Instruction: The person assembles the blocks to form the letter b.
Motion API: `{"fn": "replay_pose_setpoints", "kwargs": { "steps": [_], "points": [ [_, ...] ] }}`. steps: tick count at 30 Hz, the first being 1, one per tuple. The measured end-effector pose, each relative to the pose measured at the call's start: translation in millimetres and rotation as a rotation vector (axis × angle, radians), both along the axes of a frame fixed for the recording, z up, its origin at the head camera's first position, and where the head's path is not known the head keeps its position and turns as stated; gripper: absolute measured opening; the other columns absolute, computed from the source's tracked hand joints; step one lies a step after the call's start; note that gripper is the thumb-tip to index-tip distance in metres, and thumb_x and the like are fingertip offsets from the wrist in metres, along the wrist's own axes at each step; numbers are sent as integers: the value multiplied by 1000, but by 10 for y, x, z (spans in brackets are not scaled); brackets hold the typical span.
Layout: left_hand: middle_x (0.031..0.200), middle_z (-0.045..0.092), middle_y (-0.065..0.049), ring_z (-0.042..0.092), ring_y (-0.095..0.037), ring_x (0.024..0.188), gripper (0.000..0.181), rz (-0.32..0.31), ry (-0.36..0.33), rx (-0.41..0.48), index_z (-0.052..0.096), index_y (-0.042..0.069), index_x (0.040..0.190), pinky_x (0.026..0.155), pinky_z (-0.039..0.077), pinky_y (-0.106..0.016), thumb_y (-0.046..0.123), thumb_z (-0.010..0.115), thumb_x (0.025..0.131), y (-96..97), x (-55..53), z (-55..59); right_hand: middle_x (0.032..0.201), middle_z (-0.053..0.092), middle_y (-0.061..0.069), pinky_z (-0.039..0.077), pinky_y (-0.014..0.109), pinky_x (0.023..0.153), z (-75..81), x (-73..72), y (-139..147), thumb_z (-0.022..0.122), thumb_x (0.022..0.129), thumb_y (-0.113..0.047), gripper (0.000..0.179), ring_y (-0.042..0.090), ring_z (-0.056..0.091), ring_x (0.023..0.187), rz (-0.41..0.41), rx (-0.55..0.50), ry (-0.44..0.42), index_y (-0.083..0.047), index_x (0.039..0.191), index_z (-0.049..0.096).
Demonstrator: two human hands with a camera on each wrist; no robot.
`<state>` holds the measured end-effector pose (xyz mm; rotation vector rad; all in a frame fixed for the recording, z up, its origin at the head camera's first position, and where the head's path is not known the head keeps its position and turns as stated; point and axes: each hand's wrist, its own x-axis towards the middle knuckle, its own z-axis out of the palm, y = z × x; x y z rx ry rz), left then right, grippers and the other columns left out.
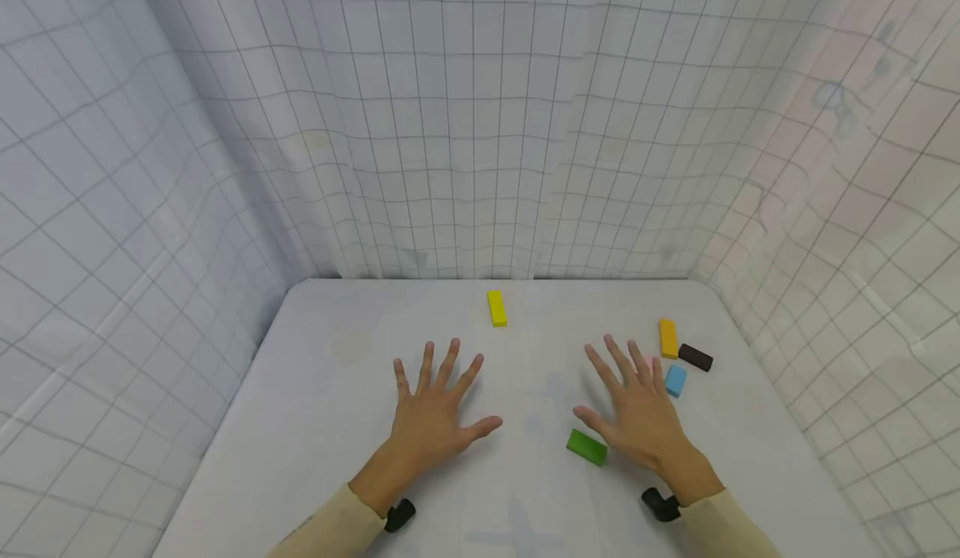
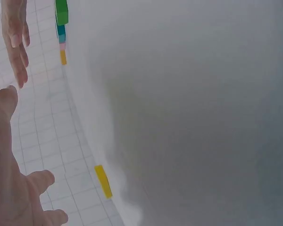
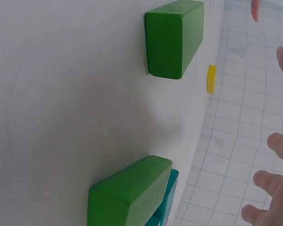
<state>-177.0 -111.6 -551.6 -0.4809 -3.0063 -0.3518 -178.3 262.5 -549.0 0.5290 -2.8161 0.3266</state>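
Note:
Both hands are held out over the white table with fingers spread and nothing in them. The left hand (image 1: 431, 424) is on the left side, its thumb pointing toward the middle. On the right is the right hand (image 1: 641, 420), its thumb close to a green block (image 1: 587, 447). A second green block (image 3: 129, 193) shows in the right wrist view, hidden beneath the right hand in the head view. Teal pieces (image 3: 169, 193) lie beside it. A pink piece (image 1: 651, 364) is partly covered by the right fingers. Just past those fingers lies a light blue block (image 1: 676, 380).
A yellow block (image 1: 497, 309) lies near the table's back edge, between the hands. At the right are an orange block (image 1: 668, 339) and a dark brown block (image 1: 695, 357). Grid-patterned white curtains (image 1: 480, 124) surround the white table (image 1: 322, 349) at the back and sides.

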Motion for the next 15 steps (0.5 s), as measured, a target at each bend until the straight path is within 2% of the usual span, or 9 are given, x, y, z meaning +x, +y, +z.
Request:
{"fn": "replay_pose_setpoints", "kwargs": {
  "steps": [4,7,11,15],
  "points": [
    [197,22,-6,19,-52,182,100,-65,1,8,34,41,184,133,7,-95,93,58,101,145,44,-25,192,34,15,24,85,135,9,38,75,73,109,-63,92,58,33,174,7,-25,-1,-30,185,34],
    [194,32,-5,27,-48,181,96,-126,-3,12,37,42,183,133,11,-94,92,58,103,272,92,-46,190,38,17,30,83,134,7,68,134,74,110,-59,89,57,39,171,17,-27,12,-28,184,37],
    [190,41,-2,36,-41,178,91,-215,-3,-7,40,44,181,134,15,-92,92,54,105,447,146,-61,187,43,18,40,81,129,-7,101,216,75,111,-52,84,54,48,164,27,-15,24,-24,183,40],
    [187,46,-1,43,-36,176,87,-321,15,-22,42,43,181,134,22,-90,88,55,107,604,189,-58,185,45,16,46,80,124,-15,136,296,76,112,-49,80,53,53,158,9,-23,-2,-25,182,43]
  ]
}}
